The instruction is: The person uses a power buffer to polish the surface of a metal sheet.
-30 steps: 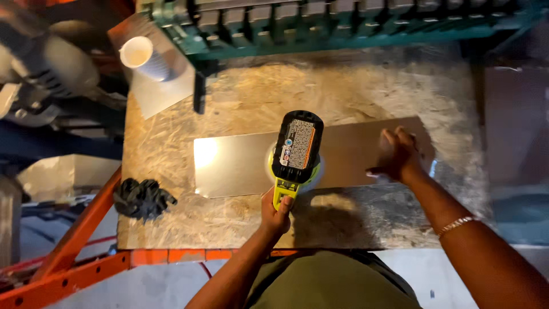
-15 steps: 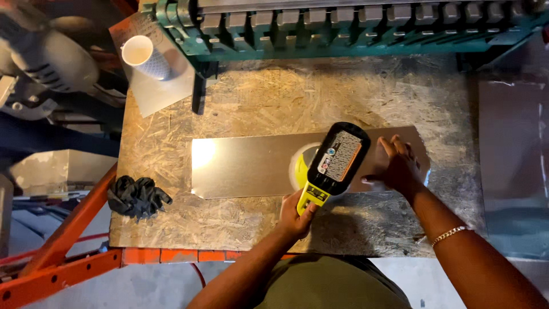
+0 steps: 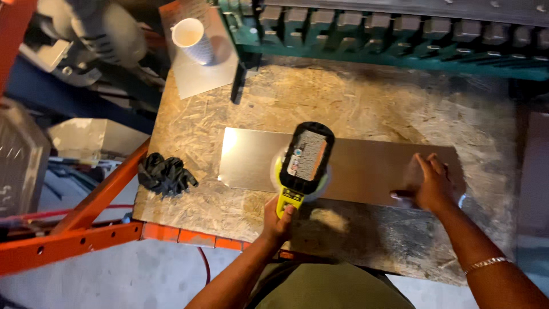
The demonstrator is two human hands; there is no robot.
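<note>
On the chipboard bench point(image 3: 354, 103), our left hand point(image 3: 278, 220) clamps the sander point(image 3: 304, 160) over the metal sheet point(image 3: 366, 169); our right hand point(image 3: 432, 186) lies flat, fingers spread, steadying the sheet's end.

One metal sheet point(image 3: 366, 169), flat under the right hand's fingers point(image 3: 429, 169). One yellow-black power tool point(image 3: 303, 163), gripped in the left hand's fingers point(image 3: 286, 214). One paper cup point(image 3: 191, 39), well beyond both sets of fingers. One bundle of black gloves point(image 3: 164, 174), left of the left fingers. One worktop point(image 3: 354, 103). Two hands, one bracelet point(image 3: 486, 263).
</note>
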